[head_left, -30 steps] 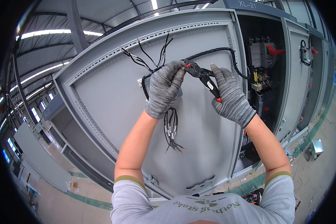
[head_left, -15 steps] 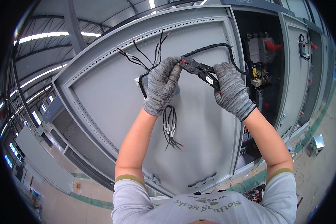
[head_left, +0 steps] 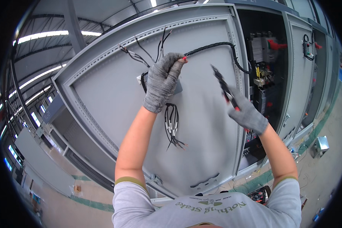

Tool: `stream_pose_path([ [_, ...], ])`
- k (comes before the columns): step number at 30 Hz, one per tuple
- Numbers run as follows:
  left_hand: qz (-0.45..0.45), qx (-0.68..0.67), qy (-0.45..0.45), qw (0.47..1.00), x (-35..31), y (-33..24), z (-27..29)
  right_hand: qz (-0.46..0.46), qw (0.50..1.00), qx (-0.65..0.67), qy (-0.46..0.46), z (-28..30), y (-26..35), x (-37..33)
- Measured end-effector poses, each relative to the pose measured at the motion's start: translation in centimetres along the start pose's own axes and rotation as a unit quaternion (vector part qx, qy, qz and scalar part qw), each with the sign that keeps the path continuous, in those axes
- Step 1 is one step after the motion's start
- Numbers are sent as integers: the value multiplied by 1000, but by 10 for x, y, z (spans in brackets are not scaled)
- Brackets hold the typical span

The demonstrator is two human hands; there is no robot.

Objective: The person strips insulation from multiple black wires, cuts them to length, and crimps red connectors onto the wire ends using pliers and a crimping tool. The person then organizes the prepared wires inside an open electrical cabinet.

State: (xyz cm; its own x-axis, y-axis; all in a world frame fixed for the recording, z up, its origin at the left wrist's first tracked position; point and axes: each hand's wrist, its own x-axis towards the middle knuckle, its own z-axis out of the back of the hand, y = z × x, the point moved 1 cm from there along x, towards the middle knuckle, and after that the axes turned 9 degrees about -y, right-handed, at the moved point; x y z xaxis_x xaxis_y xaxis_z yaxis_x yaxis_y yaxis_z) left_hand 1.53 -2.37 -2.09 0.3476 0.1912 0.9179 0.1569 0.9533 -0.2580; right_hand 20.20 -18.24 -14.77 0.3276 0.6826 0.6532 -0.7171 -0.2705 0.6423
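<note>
My left hand [head_left: 161, 83], in a grey knit glove, pinches a small red wire terminal [head_left: 184, 59] between thumb and forefinger in front of the cabinet door. The wire behind it is mostly hidden by the glove. My right hand [head_left: 250, 114], gloved too, is closed around the handles of black crimping pliers [head_left: 222, 84], slightly blurred, their jaws pointing up and left, apart from the terminal. Above my left hand, several black wires [head_left: 136, 57] with white sleeves fan out. A second bundle of black wires [head_left: 172, 123] hangs below it. A black wrapped cable [head_left: 212, 45] arches off to the right.
The grey cabinet door [head_left: 205, 148] fills the middle, with a perforated frame [head_left: 93, 60] around it. At right, the open cabinet holds electrical devices [head_left: 263, 49]. A shiny metal box [head_left: 322, 144] stands on the floor at far right.
The pliers have come away from the terminal at my left fingertips. My right hand has moved down and right with them, tilting their jaws upward. My left hand stays nearly in place.
</note>
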Motion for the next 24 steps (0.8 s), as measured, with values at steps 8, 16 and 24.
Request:
stream_pose_path([
  [8,1,-36,-16,999,-13,17,15,-374,780,367,343,-63,-81,-240],
  [16,-71,-25,-12,997,-20,38,45,-385,896,150,161,-113,-78,-323],
  [24,-39,-34,-21,998,-14,78,28,-433,840,310,-105,-79,-124,-348],
])
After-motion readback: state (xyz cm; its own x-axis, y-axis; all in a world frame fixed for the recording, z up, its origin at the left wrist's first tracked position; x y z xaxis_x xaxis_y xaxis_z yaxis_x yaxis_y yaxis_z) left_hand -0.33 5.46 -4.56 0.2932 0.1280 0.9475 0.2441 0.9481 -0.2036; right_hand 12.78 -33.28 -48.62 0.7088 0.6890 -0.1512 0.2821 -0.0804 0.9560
